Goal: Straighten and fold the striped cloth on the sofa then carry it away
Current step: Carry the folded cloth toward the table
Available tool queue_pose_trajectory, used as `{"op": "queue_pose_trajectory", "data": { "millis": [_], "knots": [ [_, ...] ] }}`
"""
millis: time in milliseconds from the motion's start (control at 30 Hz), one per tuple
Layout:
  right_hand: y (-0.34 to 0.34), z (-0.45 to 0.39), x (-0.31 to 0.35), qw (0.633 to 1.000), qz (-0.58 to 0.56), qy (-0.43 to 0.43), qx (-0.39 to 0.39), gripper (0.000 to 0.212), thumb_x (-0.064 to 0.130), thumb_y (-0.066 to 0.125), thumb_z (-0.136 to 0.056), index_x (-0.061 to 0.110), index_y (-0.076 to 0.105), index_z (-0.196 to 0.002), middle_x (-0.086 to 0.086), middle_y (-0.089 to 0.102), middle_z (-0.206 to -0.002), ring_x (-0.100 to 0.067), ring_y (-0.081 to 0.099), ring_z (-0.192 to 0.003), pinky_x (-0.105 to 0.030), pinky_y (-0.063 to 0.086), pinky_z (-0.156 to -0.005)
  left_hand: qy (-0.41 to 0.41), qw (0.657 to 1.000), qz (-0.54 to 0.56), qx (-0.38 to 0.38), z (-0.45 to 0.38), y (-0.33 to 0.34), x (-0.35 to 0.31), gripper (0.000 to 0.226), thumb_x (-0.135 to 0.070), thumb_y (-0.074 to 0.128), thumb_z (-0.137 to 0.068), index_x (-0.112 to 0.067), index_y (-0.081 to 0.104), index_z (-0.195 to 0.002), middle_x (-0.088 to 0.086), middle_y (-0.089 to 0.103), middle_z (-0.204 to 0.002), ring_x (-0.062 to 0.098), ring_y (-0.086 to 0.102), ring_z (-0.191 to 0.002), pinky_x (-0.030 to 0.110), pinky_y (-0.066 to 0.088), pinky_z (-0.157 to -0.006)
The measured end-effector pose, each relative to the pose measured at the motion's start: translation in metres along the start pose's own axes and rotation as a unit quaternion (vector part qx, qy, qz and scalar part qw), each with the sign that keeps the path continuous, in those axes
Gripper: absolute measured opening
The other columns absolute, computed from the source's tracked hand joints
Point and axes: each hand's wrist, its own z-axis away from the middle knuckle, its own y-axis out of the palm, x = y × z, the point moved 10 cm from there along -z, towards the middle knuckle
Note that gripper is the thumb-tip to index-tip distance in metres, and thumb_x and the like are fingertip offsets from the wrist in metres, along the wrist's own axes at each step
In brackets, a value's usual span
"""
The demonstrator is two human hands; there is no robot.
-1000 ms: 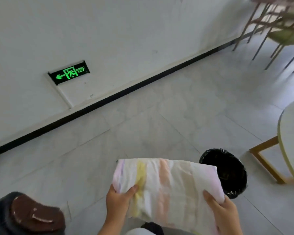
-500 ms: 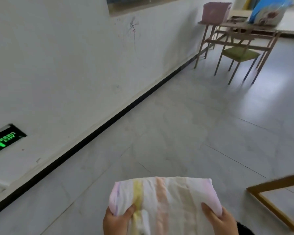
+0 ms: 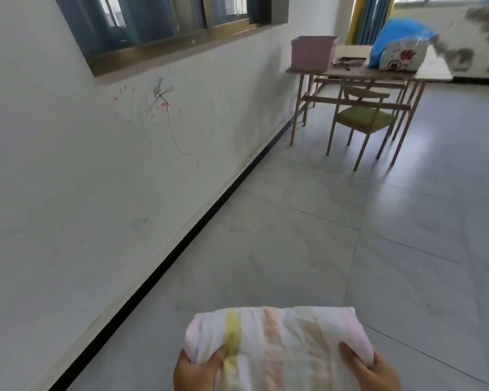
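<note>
The striped cloth [image 3: 277,342], white with pale yellow, peach and pink stripes, is folded into a thick bundle at the bottom centre of the view, held up over the floor. My left hand [image 3: 195,371] grips its left near corner, thumb on top. My right hand [image 3: 370,371] grips the right near side, thumb pressed onto the fabric. The sofa is out of view.
A white wall [image 3: 82,193] with a black skirting line runs along the left. Ahead stands a wooden table [image 3: 370,76] bearing a pink box [image 3: 312,52] and a blue bag [image 3: 398,46], with a green-seated chair [image 3: 364,119] under it. Grey tiled floor [image 3: 350,235] lies between.
The view has lifted and swung right: the exit sign, black bin and round table have left the frame, and the far table and chair now show. Both hands keep the same hold on the cloth.
</note>
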Motion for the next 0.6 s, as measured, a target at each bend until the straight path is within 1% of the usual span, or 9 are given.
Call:
{"op": "queue_pose_trajectory", "data": {
  "millis": [67,100,133,200,267,333,400,467,600],
  "knots": [
    [0.02,-0.045,0.029,1.0,-0.008,-0.002,-0.016,0.027,0.005,0.069,-0.078,-0.01,0.065,-0.1,-0.019,0.071,-0.092,-0.017,0.054,-0.102,-0.032,0.041,-0.077,-0.049,0.998,0.018,-0.038,-0.048,0.0,-0.039,0.092,-0.031,0.084,-0.034,0.007,0.055,-0.113,0.024,0.059,-0.118,0.035,0.055,-0.112,0.034,0.039,-0.094],
    [0.03,-0.068,0.044,1.0,-0.007,0.005,-0.027,0.017,0.001,0.069,-0.076,-0.009,0.067,-0.089,-0.011,0.072,-0.071,-0.015,0.053,-0.092,-0.032,0.043,-0.068,-0.072,0.996,0.028,-0.045,-0.079,0.009,-0.05,0.076,-0.017,0.087,-0.045,0.009,0.055,-0.11,0.026,0.059,-0.117,0.037,0.055,-0.11,0.037,0.04,-0.093],
    [0.036,-0.091,0.061,0.999,0.001,0.01,-0.053,0.008,-0.001,0.07,-0.074,-0.006,0.067,-0.08,0.0,0.068,-0.052,-0.014,0.053,-0.083,-0.029,0.042,-0.057,-0.08,0.997,0.0,-0.012,-0.107,0.026,-0.064,0.063,-0.006,0.084,-0.053,0.011,0.055,-0.107,0.028,0.059,-0.115,0.038,0.055,-0.108,0.039,0.04,-0.091],
    [0.051,-0.133,0.09,0.996,-0.003,0.013,-0.087,0.007,-0.001,0.071,-0.073,-0.003,0.065,-0.075,0.017,0.059,-0.039,-0.015,0.051,-0.07,-0.02,0.041,-0.048,-0.09,0.996,-0.005,-0.005,-0.162,0.057,-0.093,0.056,0.001,0.081,-0.058,0.01,0.055,-0.107,0.029,0.059,-0.114,0.039,0.055,-0.106,0.04,0.04,-0.091],
    [0.065,-0.177,0.101,0.995,0.012,0.021,-0.099,0.009,0.0,0.072,-0.073,0.0,0.063,-0.073,0.019,0.054,-0.028,-0.013,0.048,-0.066,-0.018,0.042,-0.047,-0.104,0.994,-0.022,-0.007,-0.21,0.088,-0.103,0.059,-0.002,0.082,-0.057,0.009,0.054,-0.109,0.029,0.059,-0.116,0.04,0.054,-0.108,0.041,0.04,-0.093],
    [0.083,-0.218,0.123,0.992,0.005,0.024,-0.126,0.01,-0.001,0.072,-0.073,0.0,0.061,-0.072,0.022,0.053,-0.027,-0.013,0.047,-0.072,-0.021,0.043,-0.05,-0.099,0.995,-0.021,-0.007,-0.256,0.12,-0.122,0.071,-0.017,0.085,-0.05,0.008,0.055,-0.109,0.028,0.059,-0.117,0.04,0.054,-0.109,0.04,0.039,-0.094],
    [0.101,-0.312,0.137,0.991,0.011,0.015,-0.135,0.01,-0.002,0.072,-0.073,0.0,0.062,-0.072,0.022,0.051,-0.025,-0.015,0.049,-0.078,-0.03,0.042,-0.062,-0.093,0.996,-0.007,-0.001,-0.336,0.18,-0.125,0.085,-0.029,0.076,-0.034,0.006,0.057,-0.109,0.026,0.06,-0.116,0.038,0.056,-0.108,0.039,0.04,-0.093],
    [0.116,-0.327,0.146,0.991,-0.027,0.047,-0.12,0.014,-0.003,0.071,-0.072,0.005,0.061,-0.067,0.02,0.054,-0.029,-0.017,0.052,-0.076,-0.034,0.041,-0.068,-0.1,0.994,-0.024,0.031,-0.345,0.201,-0.138,0.093,-0.033,0.072,-0.026,0.004,0.057,-0.11,0.025,0.061,-0.117,0.037,0.057,-0.108,0.037,0.04,-0.092],
    [0.145,-0.458,0.207,0.994,-0.033,0.022,-0.099,0.034,0.001,0.071,-0.074,0.023,0.056,-0.054,0.003,0.059,-0.056,-0.021,0.053,-0.076,-0.033,0.039,-0.07,-0.104,0.994,-0.003,0.014,-0.449,0.276,-0.189,0.07,-0.018,0.084,-0.053,0.006,0.054,-0.111,0.028,0.059,-0.115,0.038,0.054,-0.106,0.039,0.041,-0.09]
  ]
}}
